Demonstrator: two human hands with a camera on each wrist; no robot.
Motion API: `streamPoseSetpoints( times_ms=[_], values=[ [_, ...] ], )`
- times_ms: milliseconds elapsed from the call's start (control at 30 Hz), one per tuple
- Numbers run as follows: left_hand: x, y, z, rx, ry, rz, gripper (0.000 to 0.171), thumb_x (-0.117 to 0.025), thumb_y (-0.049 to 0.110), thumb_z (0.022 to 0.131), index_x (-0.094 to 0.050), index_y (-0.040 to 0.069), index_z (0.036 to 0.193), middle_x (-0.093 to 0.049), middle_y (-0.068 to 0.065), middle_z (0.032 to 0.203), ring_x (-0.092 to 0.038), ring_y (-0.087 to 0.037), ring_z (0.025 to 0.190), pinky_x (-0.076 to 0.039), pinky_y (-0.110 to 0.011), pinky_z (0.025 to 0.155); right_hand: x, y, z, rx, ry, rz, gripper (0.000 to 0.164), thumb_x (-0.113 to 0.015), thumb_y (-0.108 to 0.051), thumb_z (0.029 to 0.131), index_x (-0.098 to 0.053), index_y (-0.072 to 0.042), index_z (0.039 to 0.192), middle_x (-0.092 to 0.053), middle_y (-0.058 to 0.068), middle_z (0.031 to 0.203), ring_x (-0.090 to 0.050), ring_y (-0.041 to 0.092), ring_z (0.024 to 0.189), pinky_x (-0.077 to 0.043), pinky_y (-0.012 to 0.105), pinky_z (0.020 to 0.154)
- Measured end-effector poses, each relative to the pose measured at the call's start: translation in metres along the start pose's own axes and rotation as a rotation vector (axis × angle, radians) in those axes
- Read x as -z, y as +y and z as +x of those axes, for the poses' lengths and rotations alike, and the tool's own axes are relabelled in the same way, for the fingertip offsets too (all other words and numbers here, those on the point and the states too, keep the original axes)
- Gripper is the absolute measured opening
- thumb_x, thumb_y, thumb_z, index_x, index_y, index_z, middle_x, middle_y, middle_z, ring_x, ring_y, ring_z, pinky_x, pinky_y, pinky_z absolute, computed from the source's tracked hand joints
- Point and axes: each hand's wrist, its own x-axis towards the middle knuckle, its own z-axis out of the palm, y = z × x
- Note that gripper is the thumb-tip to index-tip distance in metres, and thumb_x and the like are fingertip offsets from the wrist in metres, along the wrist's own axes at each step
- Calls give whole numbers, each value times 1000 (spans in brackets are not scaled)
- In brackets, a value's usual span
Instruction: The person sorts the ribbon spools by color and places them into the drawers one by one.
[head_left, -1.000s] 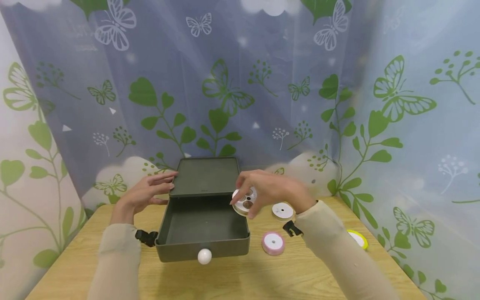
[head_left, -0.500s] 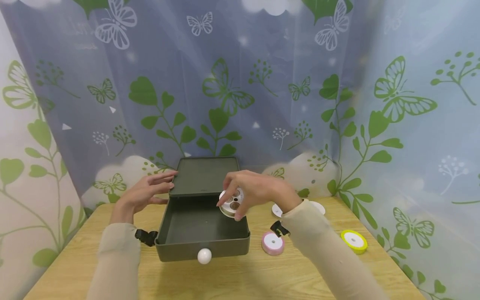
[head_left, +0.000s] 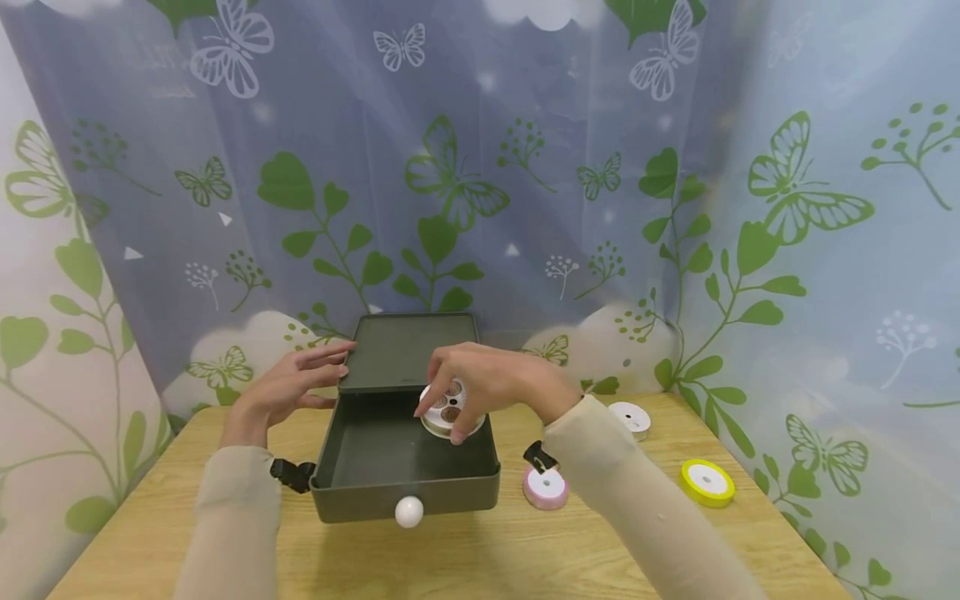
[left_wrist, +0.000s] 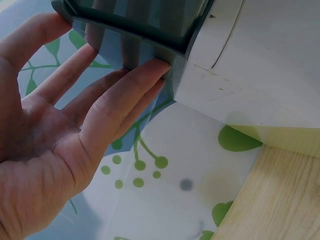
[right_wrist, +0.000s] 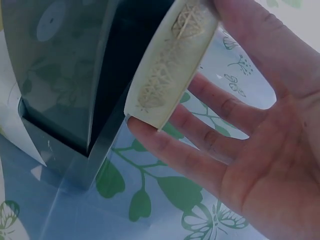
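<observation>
- Nearest the viewer, a wood-grain tabletop (head_left: 480,558) spreads across the bottom of the head view, with two beige sleeves (head_left: 645,500) reaching over it, one from each side; a black wrist device (head_left: 294,475) shows near each cuff.
- Just beyond, left of centre, a round white knob (head_left: 408,512) sits on the front of a dark grey-green drawer (head_left: 352,507), which juts out from its box (head_left: 412,350) toward the viewer.
- Right of the drawer, apart from it on the tabletop, lies a pink spool (head_left: 547,491); well to its right, near the tabletop's edge, lies a yellow spool (head_left: 707,482).
- Above the drawer, toward its back right, is the held spool (head_left: 437,423), white and tilted, with round holes in its face; the right wrist view shows a lattice pattern along its pale edge.
- The right hand (head_left: 487,377) grasps this spool by its rim, between thumb and fingers.
- Left of the box, the left hand (head_left: 288,385) has its fingers extended, grasping nothing, tips touching the box's side.
- Farther right, partly behind the right sleeve, lies a white spool (head_left: 632,417).
- Behind everything hangs a blue curtain (head_left: 525,317) printed with butterflies and green leaves.
</observation>
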Motion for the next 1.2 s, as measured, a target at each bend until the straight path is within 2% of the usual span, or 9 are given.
streamPoseSetpoints(
  times_ms=[233, 367, 867, 1200],
  values=[
    [-1, 0, 0, 3, 6, 11, 71, -61, 34, 105, -27, 16, 165, -16, -19, 173, -23, -48, 155, -54, -53, 109, 1, -6, 10, 4, -18, -26, 48, -92, -22, 78, -78, -30, 124, -60, 4, 137, -54, 21, 125, -47, 35, 106],
    [-1, 0, 0, 2, 6, 12, 71, -61, 34, 105, -27, 16, 165, -16, -18, 173, -22, -48, 155, -53, -55, 109, 0, -9, 16, -2, -28, -24, 48, -91, -23, 79, -78, -33, 124, -59, 2, 137, -53, 20, 127, -47, 34, 105],
    [-3, 3, -1, -18, -8, -1, 72, -60, 30, 106, -25, 13, 166, -14, -18, 174, -21, -51, 155, -43, -67, 114, -4, -21, 35, 3, -71, -41, 48, -91, -27, 80, -76, -35, 125, -59, -3, 130, -55, 14, 115, -49, 26, 97],
    [-3, 3, -1, -6, 0, 12, 72, -61, 33, 105, -25, 15, 166, -14, -16, 174, -22, -51, 155, -48, -62, 112, -4, -26, 48, -1, -105, -49, 48, -91, -29, 81, -75, -38, 126, -58, -4, 135, -57, 11, 114, -51, 25, 96]
  ],
)
